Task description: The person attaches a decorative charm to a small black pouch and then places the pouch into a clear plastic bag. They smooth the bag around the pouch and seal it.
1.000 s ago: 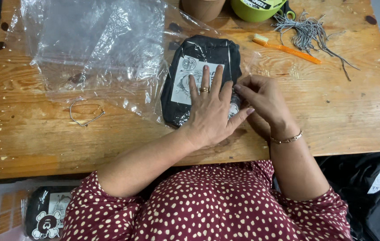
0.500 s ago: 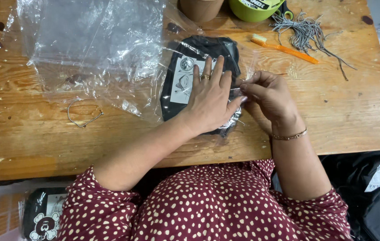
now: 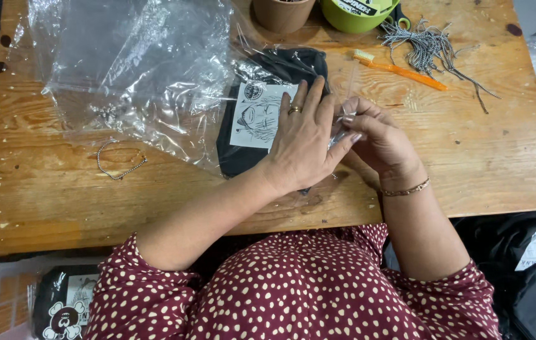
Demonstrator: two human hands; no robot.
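Observation:
A black folded garment [image 3: 261,119] with a white printed patch lies inside a clear plastic bag on the wooden table [image 3: 60,201]. My left hand [image 3: 305,135], with a ring on one finger, presses flat on the bagged garment, fingers spread. My right hand [image 3: 375,135], wearing a thin bracelet, pinches the bag's clear flap at the garment's right edge, right beside my left fingertips.
A pile of clear plastic bags [image 3: 129,63] covers the table's upper left. A small chain [image 3: 120,167] lies at the left. At the back are a brown cup [image 3: 282,12], a green bowl [image 3: 356,16], an orange toothbrush [image 3: 400,68] and a bundle of striped cords [image 3: 431,47]. A crate with a bagged garment [image 3: 60,305] sits lower left.
Both hands and the bagged garment have stayed together at the table's middle. My right fingers have closed tighter on the plastic flap at the right edge.

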